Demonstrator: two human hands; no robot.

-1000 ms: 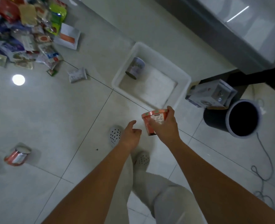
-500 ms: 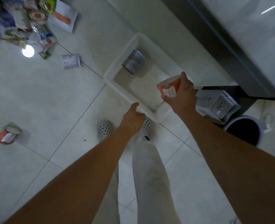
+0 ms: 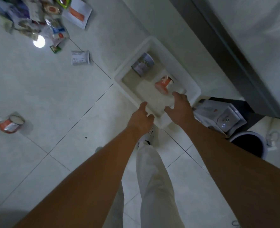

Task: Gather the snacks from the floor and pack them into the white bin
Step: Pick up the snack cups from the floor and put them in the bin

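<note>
Head view, looking down past the person's legs. Left hand (image 3: pixel 141 119) is empty with fingers loosely curled, hanging over the near rim of the bin (image 3: pixel 119 78). Right hand (image 3: pixel 180 109) is empty with fingers spread, over the bin's near end.

The bin sits on the floor at 12 to 1 o'clock. Two snacks are inside: an orange cup (image 3: pixel 163 84) on its side near the right hand, not touching it, and a grey can (image 3: pixel 142 65) at the far end.

Another can (image 3: pixel 10 124), orange and silver, lies on its side at 9 o'clock, well apart from the bin. A grey packet (image 3: pixel 80 57) lies alone at 11 o'clock. The pile (image 3: pixel 37 18) of mixed packets is furthest, also at 11 o'clock, with a white pouch (image 3: pixel 76 14) at its edge.

Handling, as a judgement:
- The can looks rigid and smooth and would likely roll, so grip it round the barrel.
- The cup is probably light and thin-walled, so wrap the side without squeezing.
- The packets look soft and light, and the contents may crush. Pinch a sealed edge or scoop several at once.

Writing: print shows on the grey packet and on both cans but is too blurred to read. No brand is legible.

A box (image 3: pixel 221 116) and a dark pail (image 3: pixel 247 145) stand at 3 o'clock.
</note>
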